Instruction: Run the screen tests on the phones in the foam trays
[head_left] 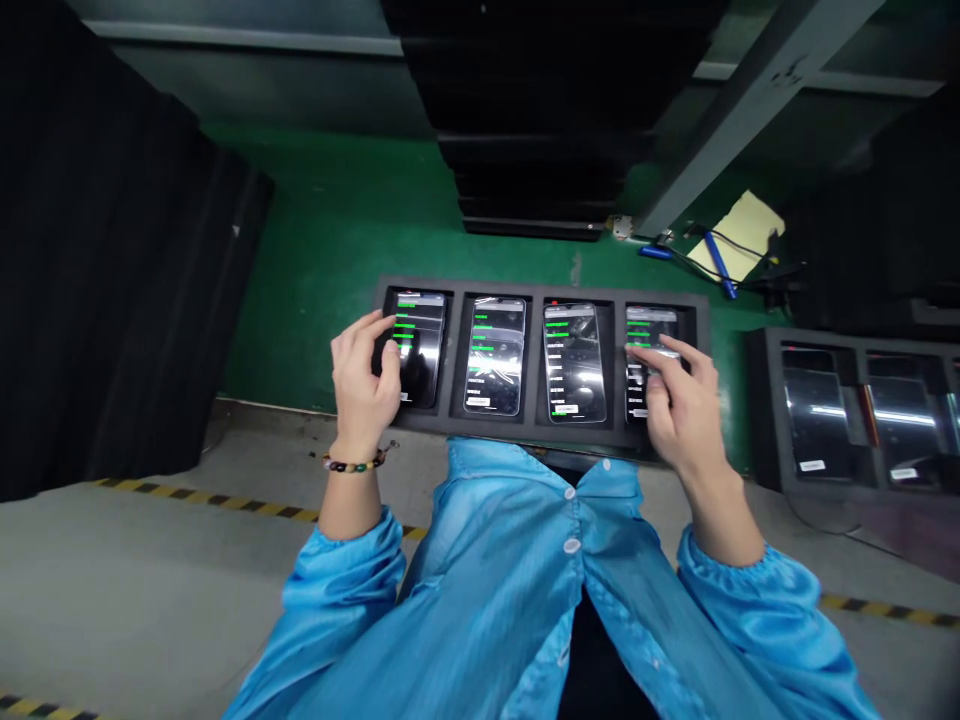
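Several smartphones lie face up in separate slots of a dark foam tray (459,300), their screens lit with green and white text lines. My left hand (366,378), with a bead bracelet at the wrist, is at the left edge of the leftmost phone (426,355); its fingers are apart and hold nothing. Over the rightmost phone (651,325) is my right hand (681,405), fingers spread, a fingertip at or just above the screen. It partly hides that phone. Between the hands, the second phone (496,350) and the third phone (576,365) are untouched.
To the right, another foam tray (765,400) holds phones with dark screens. Behind it are yellow paper (739,240), a blue pen (720,265) and cables on the green tabletop (337,220). Black curtains (112,250) hang left and at the back; a metal post (750,110) slants down.
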